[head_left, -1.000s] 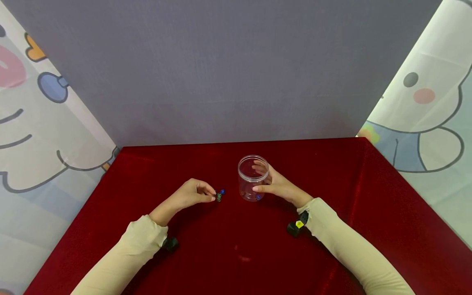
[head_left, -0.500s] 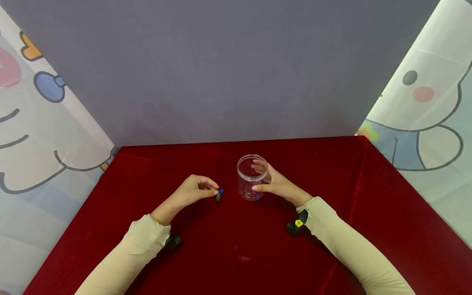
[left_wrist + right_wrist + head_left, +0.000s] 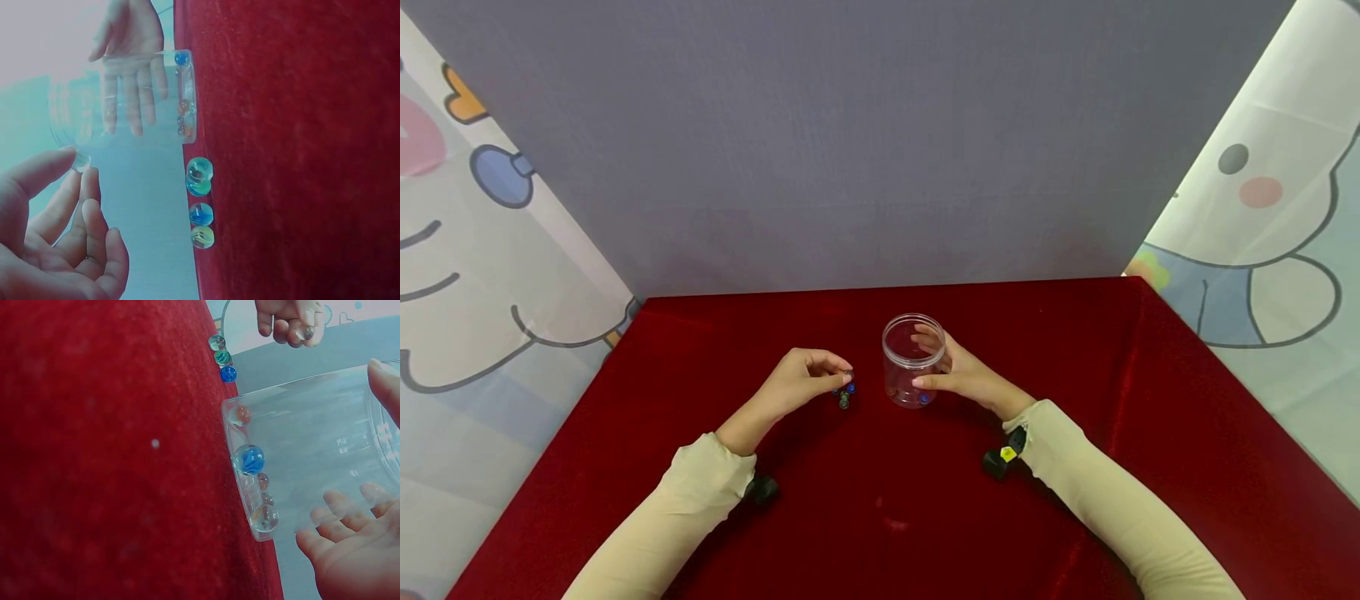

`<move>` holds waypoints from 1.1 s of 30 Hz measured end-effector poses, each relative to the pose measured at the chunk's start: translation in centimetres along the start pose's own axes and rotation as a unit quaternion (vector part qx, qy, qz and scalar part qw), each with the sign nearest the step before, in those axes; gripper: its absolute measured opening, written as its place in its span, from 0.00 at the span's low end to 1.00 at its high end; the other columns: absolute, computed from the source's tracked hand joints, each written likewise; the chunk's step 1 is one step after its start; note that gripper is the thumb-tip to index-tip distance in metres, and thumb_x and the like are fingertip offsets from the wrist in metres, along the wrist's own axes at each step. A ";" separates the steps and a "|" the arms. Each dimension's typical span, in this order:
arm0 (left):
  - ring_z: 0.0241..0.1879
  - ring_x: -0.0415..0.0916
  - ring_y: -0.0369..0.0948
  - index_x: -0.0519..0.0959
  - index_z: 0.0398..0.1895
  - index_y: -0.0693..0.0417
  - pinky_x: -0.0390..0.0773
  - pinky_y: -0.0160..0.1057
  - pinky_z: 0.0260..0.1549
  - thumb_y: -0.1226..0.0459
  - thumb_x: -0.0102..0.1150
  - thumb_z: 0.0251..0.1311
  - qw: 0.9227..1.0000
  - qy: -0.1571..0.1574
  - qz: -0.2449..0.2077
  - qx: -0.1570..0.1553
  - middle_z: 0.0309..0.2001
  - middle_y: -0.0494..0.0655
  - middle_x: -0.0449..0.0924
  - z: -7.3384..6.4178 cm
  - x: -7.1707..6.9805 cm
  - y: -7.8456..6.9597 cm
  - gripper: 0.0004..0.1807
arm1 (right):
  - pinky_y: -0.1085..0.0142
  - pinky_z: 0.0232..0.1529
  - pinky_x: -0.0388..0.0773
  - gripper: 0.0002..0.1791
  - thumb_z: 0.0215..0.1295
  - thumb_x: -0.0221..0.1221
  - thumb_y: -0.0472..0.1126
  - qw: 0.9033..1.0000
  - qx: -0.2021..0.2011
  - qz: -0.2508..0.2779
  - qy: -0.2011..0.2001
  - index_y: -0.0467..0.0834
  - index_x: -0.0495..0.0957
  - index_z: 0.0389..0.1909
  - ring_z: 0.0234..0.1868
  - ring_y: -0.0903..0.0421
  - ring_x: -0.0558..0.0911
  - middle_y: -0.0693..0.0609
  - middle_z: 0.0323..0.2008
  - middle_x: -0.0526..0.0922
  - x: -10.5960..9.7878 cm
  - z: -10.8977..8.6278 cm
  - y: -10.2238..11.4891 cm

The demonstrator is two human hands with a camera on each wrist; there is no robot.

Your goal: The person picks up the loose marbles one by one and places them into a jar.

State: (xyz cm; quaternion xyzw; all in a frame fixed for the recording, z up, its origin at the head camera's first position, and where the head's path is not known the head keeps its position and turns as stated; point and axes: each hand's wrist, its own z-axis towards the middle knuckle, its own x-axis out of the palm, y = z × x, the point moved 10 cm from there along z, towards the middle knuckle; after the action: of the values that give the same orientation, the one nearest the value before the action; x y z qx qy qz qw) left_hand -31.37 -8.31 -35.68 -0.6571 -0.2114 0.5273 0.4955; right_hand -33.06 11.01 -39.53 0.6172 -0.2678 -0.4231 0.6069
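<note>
My left hand (image 3: 793, 385), just left of the centre of the head view, pinches a small clear glass marble (image 3: 81, 164) between thumb and fingertip. My right hand (image 3: 966, 379), just right of centre, holds a clear, round plastic jar (image 3: 901, 377), the thumb on the near side and the fingers spread around the back. The jar stands upright near the middle of the frame, its mouth open upward, on a bench (image 3: 865, 483) covered in deep red cloth.

Just below my left fingertips, to the left of the jar, lies a small cluster on the cloth: a blue swirled glass marble (image 3: 201, 214), green swirled glass marbles (image 3: 200, 170) and a yellow swirled glass marble (image 3: 202, 237). At the bottom of the jar I see a larger-looking blue glass marble (image 3: 250, 460), an orange-tinted glass marble (image 3: 242, 414) and a few others.

Cream sleeves (image 3: 662, 508) run from the lower corners. A plain grey backdrop (image 3: 880, 150) fills the upper frame, with cartoon-printed sheets (image 3: 1262, 225) at both sides.
</note>
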 end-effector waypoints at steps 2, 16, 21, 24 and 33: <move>0.30 0.71 0.44 0.82 0.41 0.65 0.76 0.41 0.30 0.69 0.60 0.59 1.000 -0.002 -0.002 -0.003 0.36 0.54 0.81 0.0 0.0 -0.4 0.09 | 0.47 0.68 0.49 0.48 0.56 0.66 0.41 1.000 -0.001 0.001 0.001 0.45 0.46 0.72 0.72 0.47 0.52 0.42 0.71 0.54 0.0 0.0 0.0; 0.30 0.73 0.44 0.83 0.42 0.58 0.78 0.47 0.31 0.62 0.63 0.58 0.999 -0.028 -0.020 0.010 0.35 0.47 0.83 1.2 0.1 0.4 0.11 | 0.46 0.68 0.49 0.48 0.56 0.66 0.40 1.000 0.000 -0.003 0.002 0.46 0.47 0.72 0.72 0.47 0.52 0.44 0.71 0.54 0.1 0.0 0.0; 0.30 0.73 0.44 0.83 0.42 0.58 0.77 0.48 0.31 0.63 0.64 0.58 0.999 -0.036 -0.025 0.024 0.35 0.47 0.83 1.5 0.0 -0.4 0.11 | 0.46 0.68 0.49 0.48 0.56 0.67 0.41 1.000 -0.001 -0.001 0.001 0.46 0.47 0.72 0.72 0.47 0.52 0.44 0.71 0.54 0.1 0.0 0.0; 0.30 0.72 0.44 0.83 0.42 0.59 0.77 0.49 0.30 0.63 0.64 0.58 0.998 -0.039 -0.027 0.030 0.35 0.47 0.82 1.7 0.0 -0.8 0.11 | 0.46 0.68 0.50 0.49 0.55 0.67 0.42 1.000 0.000 -0.004 0.000 0.46 0.47 0.72 0.72 0.47 0.52 0.45 0.71 0.54 0.0 0.0 -0.1; 0.31 0.72 0.44 0.83 0.44 0.61 0.78 0.41 0.30 0.65 0.63 0.58 0.996 -0.055 -0.048 0.040 0.38 0.53 0.83 2.1 0.0 -1.8 0.12 | 0.45 0.68 0.50 0.48 0.56 0.66 0.40 1.000 -0.001 -0.005 0.002 0.46 0.46 0.72 0.72 0.47 0.53 0.44 0.71 0.54 0.0 0.1 -0.1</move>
State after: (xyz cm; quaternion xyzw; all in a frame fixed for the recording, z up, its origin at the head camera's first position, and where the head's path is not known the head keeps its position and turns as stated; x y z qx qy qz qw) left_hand -32.77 -6.64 -33.98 -0.5953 -0.2486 0.5464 0.5341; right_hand -33.13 10.94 -39.65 0.6187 -0.2633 -0.4251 0.6059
